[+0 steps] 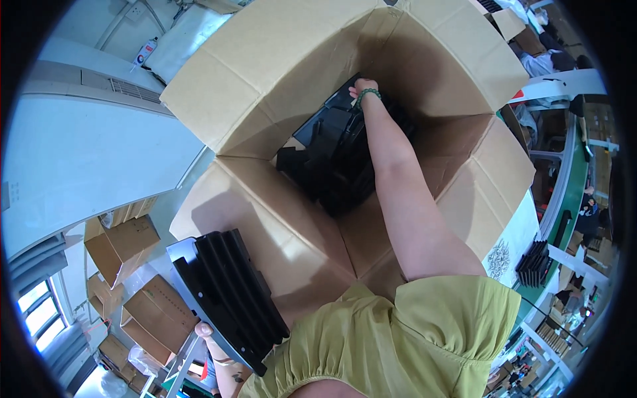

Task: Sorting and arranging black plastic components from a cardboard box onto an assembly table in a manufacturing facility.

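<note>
A large open cardboard box [458,86] stands in front of me, its flaps folded outward. Several black moulded plastic parts [338,159] lie piled inside. My right hand [365,86], with a green bead bracelet at its wrist, reaches deep into the box. Its fingers are bent at the far end of a long black plastic part [325,113]. Low at the left, my left hand [204,330] grips a stack of ribbed black plastic panels [229,292] by its outer edge, outside the box. Only the thumb side of that hand shows; the panels hide the other fingers.
Smaller cardboard boxes [156,312] sit on the left beyond the panels. A white cabinet-like unit [99,146] fills the far left. At the right, a pile of small metal pieces [499,259] and a black stack [533,264] lie near a green conveyor [567,192]. A spray can [144,52] stands behind.
</note>
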The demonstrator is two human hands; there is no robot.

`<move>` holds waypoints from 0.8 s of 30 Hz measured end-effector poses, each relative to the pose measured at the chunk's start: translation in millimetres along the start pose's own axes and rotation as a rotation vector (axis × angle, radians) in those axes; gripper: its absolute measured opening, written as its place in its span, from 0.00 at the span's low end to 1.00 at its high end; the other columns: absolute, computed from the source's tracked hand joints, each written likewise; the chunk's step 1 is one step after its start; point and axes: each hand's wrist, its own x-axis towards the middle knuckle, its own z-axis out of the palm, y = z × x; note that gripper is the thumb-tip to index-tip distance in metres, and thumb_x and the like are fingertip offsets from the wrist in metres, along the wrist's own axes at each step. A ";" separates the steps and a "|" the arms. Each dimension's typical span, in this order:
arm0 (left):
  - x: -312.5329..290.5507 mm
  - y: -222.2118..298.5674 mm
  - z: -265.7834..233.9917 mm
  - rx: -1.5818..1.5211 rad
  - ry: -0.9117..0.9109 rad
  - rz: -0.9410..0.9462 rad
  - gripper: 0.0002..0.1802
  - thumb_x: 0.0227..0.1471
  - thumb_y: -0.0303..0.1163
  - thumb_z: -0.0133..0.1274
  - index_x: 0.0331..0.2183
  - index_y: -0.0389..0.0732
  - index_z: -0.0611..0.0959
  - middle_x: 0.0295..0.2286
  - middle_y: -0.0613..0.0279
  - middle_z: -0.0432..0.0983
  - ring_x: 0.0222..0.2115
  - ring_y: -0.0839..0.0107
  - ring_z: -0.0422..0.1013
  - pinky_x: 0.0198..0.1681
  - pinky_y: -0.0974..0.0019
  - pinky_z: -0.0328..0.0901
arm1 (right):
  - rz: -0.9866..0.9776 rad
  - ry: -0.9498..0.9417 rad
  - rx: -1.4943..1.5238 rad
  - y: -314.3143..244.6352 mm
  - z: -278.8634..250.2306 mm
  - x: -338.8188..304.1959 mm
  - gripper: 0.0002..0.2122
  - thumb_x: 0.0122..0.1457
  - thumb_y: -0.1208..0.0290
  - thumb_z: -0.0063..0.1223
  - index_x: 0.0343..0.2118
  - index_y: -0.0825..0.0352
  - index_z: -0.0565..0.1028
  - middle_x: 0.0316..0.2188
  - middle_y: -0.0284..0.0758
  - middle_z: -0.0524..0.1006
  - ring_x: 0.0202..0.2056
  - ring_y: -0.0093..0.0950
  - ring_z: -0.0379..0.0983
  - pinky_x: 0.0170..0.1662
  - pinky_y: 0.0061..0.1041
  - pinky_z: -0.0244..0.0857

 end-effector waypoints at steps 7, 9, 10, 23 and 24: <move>33.4 -21.9 28.7 -0.132 -0.026 0.056 0.26 0.31 0.32 0.56 0.37 0.29 0.75 0.30 0.47 0.76 0.28 0.57 0.74 0.33 0.63 0.71 | 0.042 0.062 -0.005 27.3 36.1 20.8 0.13 0.47 0.71 0.54 0.35 0.70 0.70 0.20 0.38 0.68 0.22 0.28 0.66 0.20 0.30 0.64; 29.6 -17.5 33.9 -0.158 -0.037 0.042 0.26 0.31 0.32 0.56 0.37 0.29 0.75 0.30 0.47 0.76 0.27 0.57 0.74 0.33 0.63 0.71 | -0.162 0.274 -0.006 36.3 34.6 51.6 0.19 0.44 0.71 0.57 0.40 0.73 0.69 0.27 0.42 0.72 0.30 0.32 0.70 0.26 0.35 0.67; 30.6 -15.3 34.5 -0.158 -0.038 0.027 0.26 0.31 0.32 0.56 0.37 0.29 0.75 0.30 0.47 0.76 0.27 0.57 0.74 0.33 0.63 0.71 | -0.348 0.346 -0.083 37.0 25.3 57.9 0.22 0.42 0.72 0.58 0.41 0.75 0.69 0.31 0.44 0.74 0.33 0.34 0.71 0.29 0.37 0.68; 88.3 38.3 118.2 0.695 -0.762 -0.435 0.43 0.32 0.31 0.60 0.52 0.32 0.62 0.44 0.54 0.69 0.45 0.65 0.65 0.50 0.65 0.58 | -0.735 -1.293 -0.721 -218.1 -117.4 -290.4 0.18 0.56 0.76 0.46 0.51 0.66 0.67 0.43 0.32 0.72 0.42 0.18 0.67 0.45 0.19 0.63; 93.0 34.7 125.8 0.712 -0.809 -0.434 0.44 0.33 0.32 0.61 0.53 0.32 0.61 0.44 0.54 0.68 0.46 0.66 0.64 0.51 0.66 0.57 | -0.830 -1.346 -0.695 -228.3 -120.0 -328.5 0.17 0.56 0.76 0.46 0.51 0.66 0.67 0.42 0.31 0.72 0.42 0.18 0.67 0.46 0.18 0.62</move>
